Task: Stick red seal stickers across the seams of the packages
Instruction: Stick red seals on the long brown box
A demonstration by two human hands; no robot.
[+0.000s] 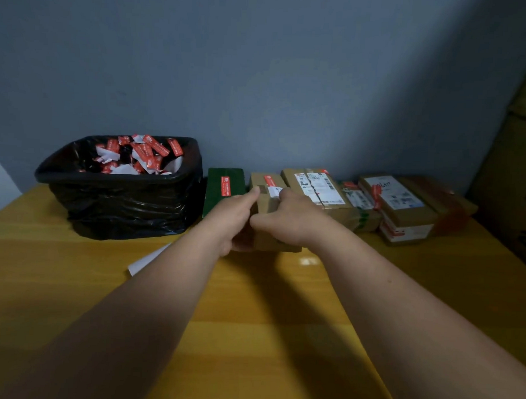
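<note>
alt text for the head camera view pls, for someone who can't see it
Both hands, left hand and right hand, grip a small brown cardboard box bearing a red seal sticker on a yellow table. Left stands a black-lined bin of sticker scraps; more sealed packages line the wall.

Pretty dim in here. Plain blue-grey wall (260,80) behind everything, no decoration on it. The counter (251,333) is glossy yellow-orange wood with a small bright light reflection near the middle. Big stacked cardboard boxes (516,166) loom in shadow along the right edge.
</note>
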